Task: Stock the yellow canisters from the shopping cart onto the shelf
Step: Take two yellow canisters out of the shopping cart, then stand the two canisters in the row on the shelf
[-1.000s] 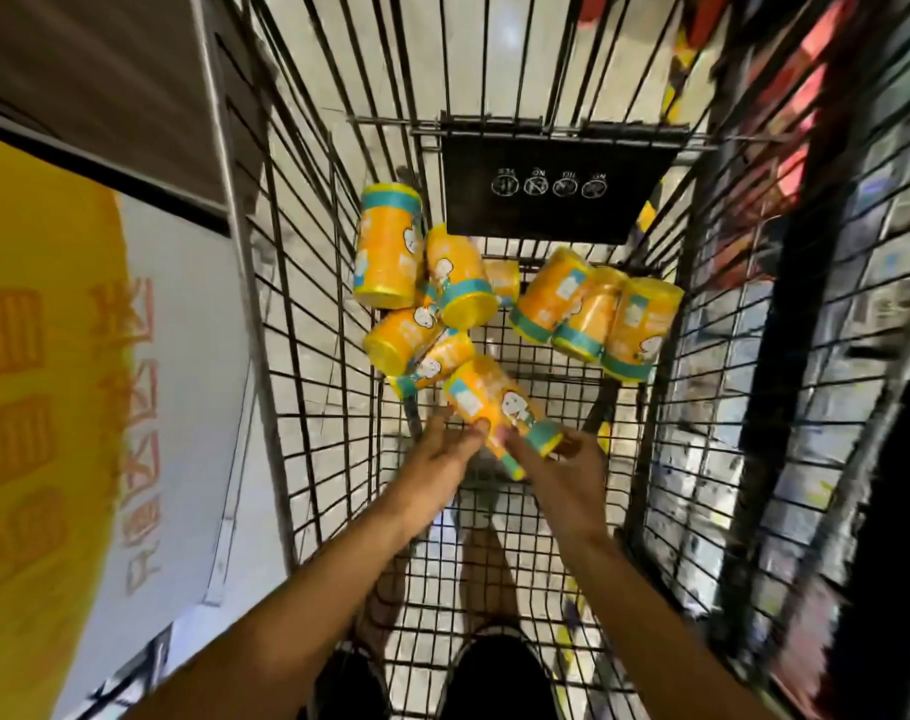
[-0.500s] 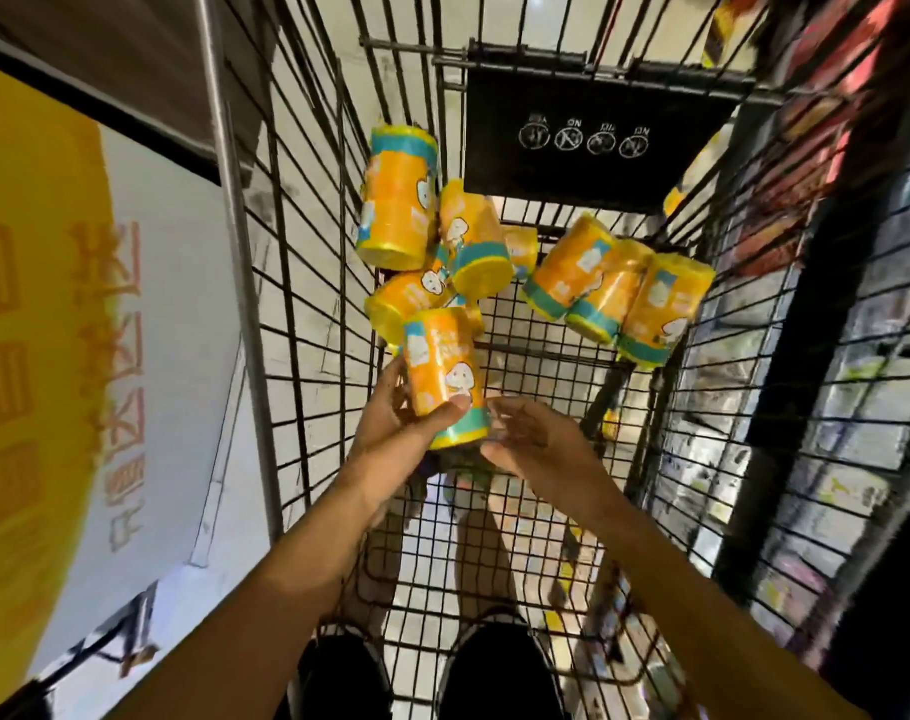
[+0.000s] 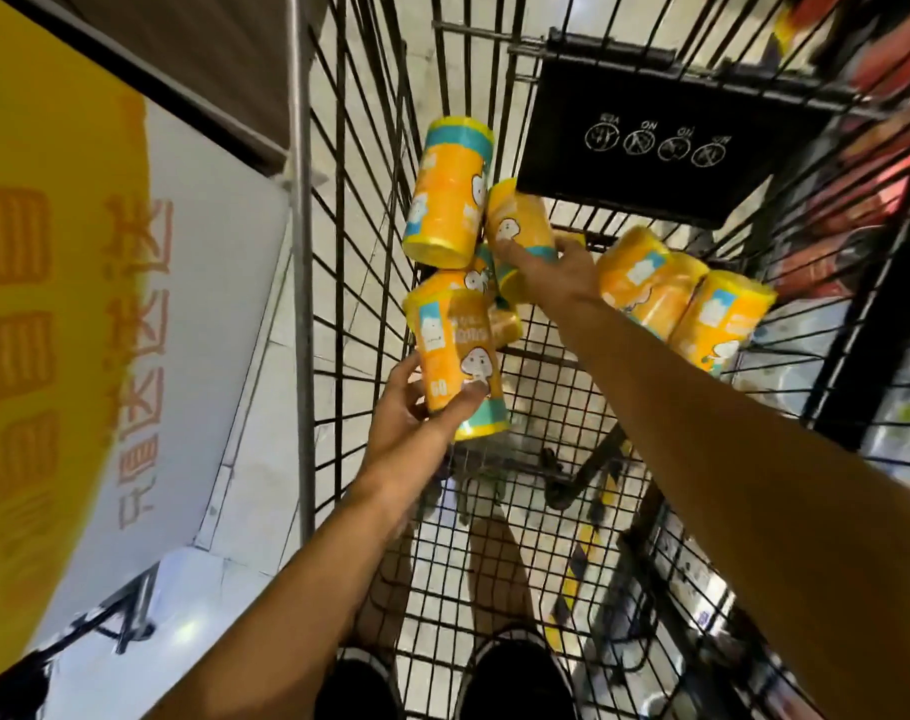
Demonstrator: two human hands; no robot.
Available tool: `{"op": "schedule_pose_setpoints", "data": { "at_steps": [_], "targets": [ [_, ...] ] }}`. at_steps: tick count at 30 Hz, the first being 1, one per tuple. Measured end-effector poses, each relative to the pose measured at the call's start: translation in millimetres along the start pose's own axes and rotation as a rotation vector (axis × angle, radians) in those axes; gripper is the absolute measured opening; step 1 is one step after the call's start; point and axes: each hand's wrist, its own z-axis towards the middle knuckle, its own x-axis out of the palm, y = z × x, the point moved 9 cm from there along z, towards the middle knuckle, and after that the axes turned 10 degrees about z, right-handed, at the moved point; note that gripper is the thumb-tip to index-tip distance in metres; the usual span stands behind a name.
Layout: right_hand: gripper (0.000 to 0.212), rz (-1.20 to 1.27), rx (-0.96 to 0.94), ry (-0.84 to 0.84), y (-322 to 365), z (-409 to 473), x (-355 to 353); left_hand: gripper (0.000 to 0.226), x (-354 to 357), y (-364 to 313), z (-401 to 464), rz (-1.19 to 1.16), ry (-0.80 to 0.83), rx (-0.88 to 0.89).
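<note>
Head view, my left hand point(image 3: 408, 413) wrapped round one yellow canister point(image 3: 458, 363) above the cart point(image 3: 494, 387) floor, my right hand point(image 3: 556, 272) gripping another canister point(image 3: 517, 226) in the pile, its fingers partly hidden, shelf goods at right blurred.

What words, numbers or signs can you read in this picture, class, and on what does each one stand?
"NO", upside down, above the crossed-out round signs on the black flap of the cart.
Large orange characters on the yellow and white banner: blurred, not readable.
Label of the canister held by the left hand: a cartoon figure and small print, too blurred to read.
Canister under the right hand: cartoon only, no legible text.
</note>
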Motion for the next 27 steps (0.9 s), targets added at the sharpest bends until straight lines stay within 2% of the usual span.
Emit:
{"op": "schedule_pose_setpoints", "data": {
  "at_steps": [4,8,11,15,17,19,21,22,24,25,27],
  "targets": [
    [0.074,0.071,0.073,-0.016,-12.4,-33.9,-22.3,0.051,-8.5,-6.4,-18.0,0.039,-0.003,-0.012],
    [0.051,0.33,0.23,0.007,-38.5,-90.8,-47.0,0.052,-13.2,-25.2,-43.4,0.1,0.026,0.008],
    [0.042,0.444,0.306,0.03,-55.3,-135.5,-62.2,0.055,-16.4,-43.2,-64.2,0.116,0.051,0.016],
    [0.071,0.585,0.333,0.078,-61.5,-213.6,-80.9,0.069,-16.9,-70.1,-107.7,0.18,0.141,0.053],
    [0.076,0.661,0.325,0.087,-60.3,-252.5,-88.7,0.078,-21.4,-82.3,-131.9,0.204,0.172,0.077],
    [0.073,0.742,0.332,0.086,-57.2,-291.3,-93.9,0.089,-27.6,-90.8,-154.9,0.226,0.195,0.081],
    [0.059,0.828,0.302,0.085,-51.2,-330.3,-98.9,0.093,-32.9,-101.8,-181.1,0.239,0.239,0.114],
    [0.052,0.849,0.275,0.091,-46.6,-348.0,-100.4,0.089,-34.7,-107.5,-194.7,0.237,0.269,0.124],
    [0.048,0.856,0.224,0.076,-40.4,-379.6,-100.3,0.063,-40.8,-118.1,-217.5,0.212,0.333,0.15],
    [0.053,0.863,0.192,0.058,-38.6,-394.9,-99.1,0.05,-45.2,-119.7,-227.7,0.176,0.373,0.153],
    [0.067,0.897,0.135,-0.004,-39.1,-423.6,-95.7,0.048,-57.3,-120.5,-246.8,0.151,0.446,0.166]
  ]
}}
